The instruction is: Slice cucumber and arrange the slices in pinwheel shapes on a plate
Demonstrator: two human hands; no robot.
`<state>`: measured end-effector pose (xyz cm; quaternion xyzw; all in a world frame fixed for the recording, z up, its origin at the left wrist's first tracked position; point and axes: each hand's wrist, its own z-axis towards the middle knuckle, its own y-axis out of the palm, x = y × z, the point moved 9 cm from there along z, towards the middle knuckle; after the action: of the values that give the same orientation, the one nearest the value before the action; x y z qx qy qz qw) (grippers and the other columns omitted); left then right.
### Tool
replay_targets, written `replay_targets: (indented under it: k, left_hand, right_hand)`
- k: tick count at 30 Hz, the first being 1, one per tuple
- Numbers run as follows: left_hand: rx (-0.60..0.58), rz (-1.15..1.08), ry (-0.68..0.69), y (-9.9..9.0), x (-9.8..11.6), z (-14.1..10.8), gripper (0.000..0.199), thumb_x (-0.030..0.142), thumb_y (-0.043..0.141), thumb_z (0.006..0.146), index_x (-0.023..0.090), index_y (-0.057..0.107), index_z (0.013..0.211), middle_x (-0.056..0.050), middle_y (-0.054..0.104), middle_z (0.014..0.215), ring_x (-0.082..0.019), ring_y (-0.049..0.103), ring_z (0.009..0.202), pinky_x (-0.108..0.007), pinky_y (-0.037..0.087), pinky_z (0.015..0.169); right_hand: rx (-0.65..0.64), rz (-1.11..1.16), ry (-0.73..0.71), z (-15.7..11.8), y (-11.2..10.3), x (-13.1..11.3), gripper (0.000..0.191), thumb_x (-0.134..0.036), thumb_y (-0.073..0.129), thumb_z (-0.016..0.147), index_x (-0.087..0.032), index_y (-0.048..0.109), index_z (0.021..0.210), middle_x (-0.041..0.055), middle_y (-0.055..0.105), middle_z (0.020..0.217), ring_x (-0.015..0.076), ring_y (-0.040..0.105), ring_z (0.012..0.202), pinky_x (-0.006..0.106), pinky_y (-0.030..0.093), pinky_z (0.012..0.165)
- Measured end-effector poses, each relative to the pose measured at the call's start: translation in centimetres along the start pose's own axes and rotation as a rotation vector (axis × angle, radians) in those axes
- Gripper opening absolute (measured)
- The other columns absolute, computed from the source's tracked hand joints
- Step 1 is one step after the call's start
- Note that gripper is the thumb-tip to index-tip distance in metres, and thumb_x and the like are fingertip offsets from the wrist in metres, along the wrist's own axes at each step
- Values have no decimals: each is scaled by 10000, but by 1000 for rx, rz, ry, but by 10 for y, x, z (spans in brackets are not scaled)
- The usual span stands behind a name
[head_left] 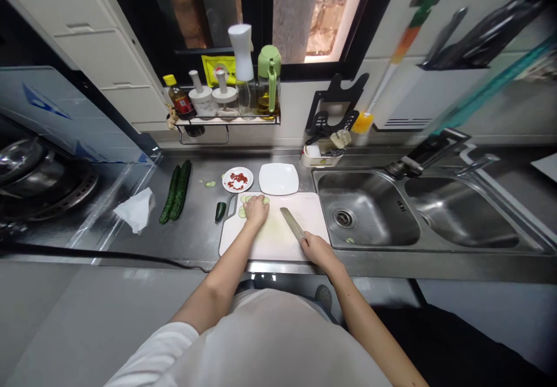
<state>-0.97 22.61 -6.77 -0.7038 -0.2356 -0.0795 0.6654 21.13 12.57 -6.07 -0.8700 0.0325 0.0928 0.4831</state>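
Note:
A white cutting board [278, 248] lies on the steel counter in front of me. My left hand [256, 210] rests at its upper left, on pale green cucumber slices [242, 213]; whether its fingers grip any of them is hidden. In my right hand [317, 249] is the handle of a knife [292, 223], its blade pointing up and left over the board, apart from the slices. Left of the board lies a short cucumber end [220, 212]. Behind the board are a round plate [237, 180] with chopped red pieces and a white squarish plate [279, 178].
Two whole cucumbers [175, 192] and a crumpled white tissue [135, 210] lie farther left. A double steel sink [368, 207] adjoins the board's right side. Bottles stand on a wall rack [228, 121] behind. A black cable [143, 256] runs along the counter's front left.

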Motion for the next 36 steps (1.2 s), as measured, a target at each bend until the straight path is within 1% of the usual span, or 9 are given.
replay_targets:
  k: [4, 8, 12, 16, 20, 25, 28, 33, 36]
  left_hand:
    - [-23, 60, -9, 5, -1, 5, 356, 316, 503, 882, 226, 603, 1212, -145, 608, 1163, -297, 535, 1137, -433, 329, 982]
    - [-13, 58, 11, 4, -1, 6, 340, 289, 509, 878, 240, 599, 1202, -136, 596, 1172, -292, 534, 1134, -425, 328, 978]
    - [22, 20, 14, 0, -1, 4, 267, 235, 519, 866, 243, 613, 1115, -117, 615, 1152, -277, 546, 1114, -412, 336, 964]
    - [8, -101, -55, 1, -10, -1, 170, 210, 526, 859, 246, 622, 994, -50, 685, 990, -227, 596, 1010, -368, 370, 916]
    - [-42, -297, -153, 8, -26, -12, 132, 235, 582, 825, 241, 630, 948, 2, 695, 850, -171, 627, 851, -284, 419, 784]
    - [-80, -371, -122, 18, -33, -29, 120, 226, 619, 789, 208, 647, 904, 9, 674, 752, -143, 615, 735, -246, 424, 704]
    - [-57, -340, -93, 22, -35, -36, 128, 214, 597, 805, 214, 649, 922, 5, 673, 771, -148, 619, 763, -252, 432, 734]
    - [67, -259, -35, 17, -37, -38, 201, 235, 630, 796, 207, 650, 994, -39, 656, 912, -173, 608, 887, -276, 438, 825]
    - [68, -297, -56, 19, -45, -35, 237, 233, 625, 806, 197, 638, 1040, -28, 649, 868, -164, 608, 852, -265, 445, 797]
  right_hand:
    - [-5, -1, 4, -1, 0, 0, 340, -321, 344, 967, -184, 581, 1169, 129, 686, 1106, 227, 642, 1006, 276, 400, 742]
    - [18, 8, 5, 1, 1, 2, 334, -326, 345, 965, -186, 586, 1150, 122, 691, 1098, 213, 643, 999, 265, 395, 734]
    - [21, 18, -3, 2, 2, 3, 341, -337, 347, 961, -180, 586, 1146, 130, 691, 1097, 220, 644, 996, 271, 395, 729]
    - [20, 20, -5, 2, 1, 3, 343, -331, 345, 955, -176, 588, 1139, 135, 692, 1091, 231, 646, 993, 277, 397, 721]
    - [19, 21, -5, 4, 1, 4, 335, -334, 353, 951, -182, 590, 1131, 125, 696, 1083, 223, 649, 984, 269, 397, 715]
    - [20, 4, -6, 5, 2, 3, 336, -327, 346, 956, -180, 592, 1132, 131, 692, 1106, 228, 644, 1005, 277, 405, 735]
    - [9, -3, 2, 5, 2, 2, 348, -333, 344, 958, -176, 585, 1154, 141, 684, 1126, 235, 639, 1022, 285, 410, 755]
    - [12, -9, 12, 4, 1, 1, 358, -329, 338, 960, -171, 578, 1174, 143, 687, 1102, 237, 647, 1000, 286, 413, 753]
    - [37, -25, -4, 1, -1, -1, 337, -317, 340, 961, -173, 577, 1153, 139, 692, 1080, 238, 651, 983, 289, 410, 740]
